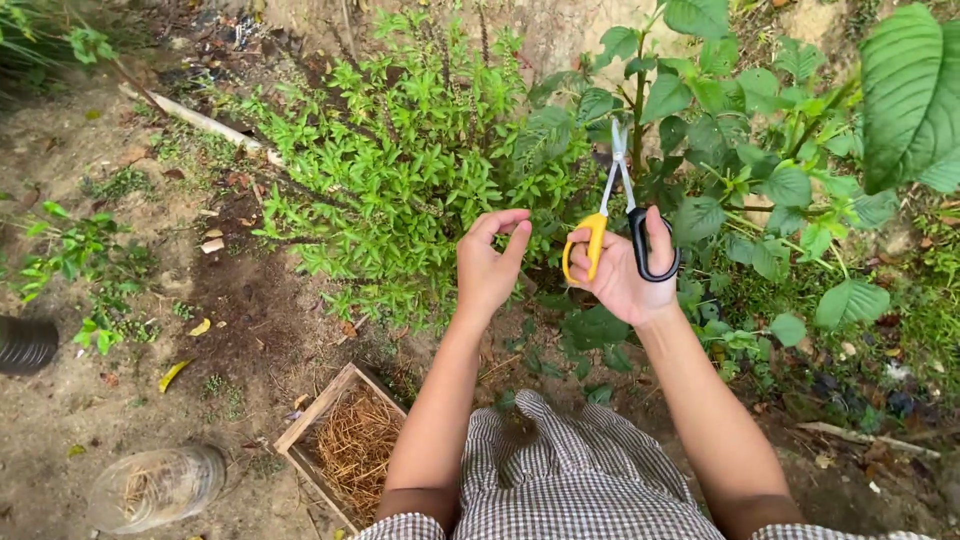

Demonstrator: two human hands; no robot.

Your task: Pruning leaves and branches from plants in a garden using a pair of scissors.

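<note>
My right hand [622, 275] grips a pair of scissors [618, 215] with one yellow and one black handle loop; the thin metal blades point up into the foliage, nearly closed. My left hand [490, 262] is raised beside it, thumb and fingers curled in a loose pinch with nothing visible between them, just in front of a small-leaved green bush [400, 170]. A larger-leaved plant [740, 160] stands behind the scissors to the right. My lap in checked fabric [560, 480] fills the bottom of the view.
A small wooden crate [312, 420] with dry straw sits on the bare soil at lower left. A clear glass jar [155, 487] lies beside it. A dark ribbed object [25, 345] is at the left edge. A pale stick [195, 120] lies behind the bush.
</note>
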